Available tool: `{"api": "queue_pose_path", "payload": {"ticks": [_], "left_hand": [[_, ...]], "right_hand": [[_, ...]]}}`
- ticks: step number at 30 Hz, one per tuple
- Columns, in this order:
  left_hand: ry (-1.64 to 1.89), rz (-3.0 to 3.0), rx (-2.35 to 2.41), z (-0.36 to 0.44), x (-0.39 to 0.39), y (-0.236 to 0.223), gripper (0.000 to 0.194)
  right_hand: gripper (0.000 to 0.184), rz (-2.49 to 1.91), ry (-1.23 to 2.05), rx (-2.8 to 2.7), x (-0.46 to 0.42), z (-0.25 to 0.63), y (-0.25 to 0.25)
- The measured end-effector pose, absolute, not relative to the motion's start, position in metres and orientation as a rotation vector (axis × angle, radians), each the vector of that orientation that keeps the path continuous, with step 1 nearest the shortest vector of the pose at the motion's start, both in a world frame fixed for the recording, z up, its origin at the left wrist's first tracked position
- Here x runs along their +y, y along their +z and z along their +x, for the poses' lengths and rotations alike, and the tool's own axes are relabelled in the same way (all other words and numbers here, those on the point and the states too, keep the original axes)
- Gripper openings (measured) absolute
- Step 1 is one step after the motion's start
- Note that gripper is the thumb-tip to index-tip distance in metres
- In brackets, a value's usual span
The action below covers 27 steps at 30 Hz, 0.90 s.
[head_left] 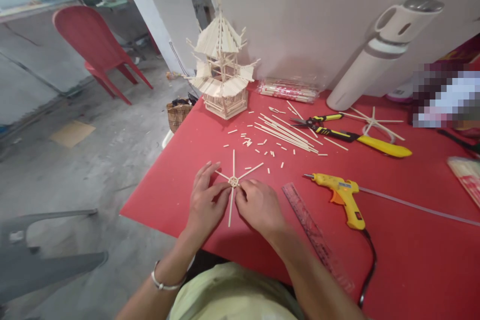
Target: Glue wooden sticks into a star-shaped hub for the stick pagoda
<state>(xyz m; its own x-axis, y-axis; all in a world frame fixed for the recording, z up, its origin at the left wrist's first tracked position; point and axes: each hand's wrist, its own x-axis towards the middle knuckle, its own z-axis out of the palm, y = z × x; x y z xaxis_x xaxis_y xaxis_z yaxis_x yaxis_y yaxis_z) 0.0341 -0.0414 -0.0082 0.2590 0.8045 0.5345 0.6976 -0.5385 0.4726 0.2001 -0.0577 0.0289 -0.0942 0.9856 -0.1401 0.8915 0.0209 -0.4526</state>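
Low over the red table (pixel 165 187), a star-shaped frame of thin wooden sticks (pixel 234 162) has several arms spreading from a small ring-like hub. My left hand (pixel 208 197) pinches at the hub's left side, thumb and index finger together, the other fingers stretched out. From the right, my right hand (pixel 258 202) presses its closed fingers at the same hub. Whatever tiny piece lies between the fingertips is hidden. Short cut stick bits (pixel 258 150) are scattered beyond my hands. A clear ruler (pixel 305 220) lies right of my right hand.
A stick-built pagoda model (pixel 223 75) stands at the back. Long sticks (pixel 287 132), yellow-black pruning shears (pixel 352 135), another stick star (pixel 373 121) and a yellow glue gun (pixel 341 195) with a cord lie to the right. A white flask (pixel 375 60) stands behind. A red chair (pixel 90 40) is farther left.
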Motion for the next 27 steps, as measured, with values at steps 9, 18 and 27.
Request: {"api": "queue_pose_path", "payload": {"ticks": [9,18,27], "left_hand": [[1.141,2.338,1.464,0.0333,-0.0398,-0.0109,0.011],[1.146,2.259,1.49,0.033,-0.04,-0.0119,0.01],[1.126,2.203,1.499,0.0301,-0.0398,-0.0105,0.013]], "right_hand": [[0.023,-1.949,0.619,-2.063,-0.0578,0.2001,0.0257],[0.023,-1.949,0.616,-2.06,-0.0582,0.1994,0.029],[0.023,-1.957,0.627,-2.058,-0.0583,0.2001,0.0294]]}}
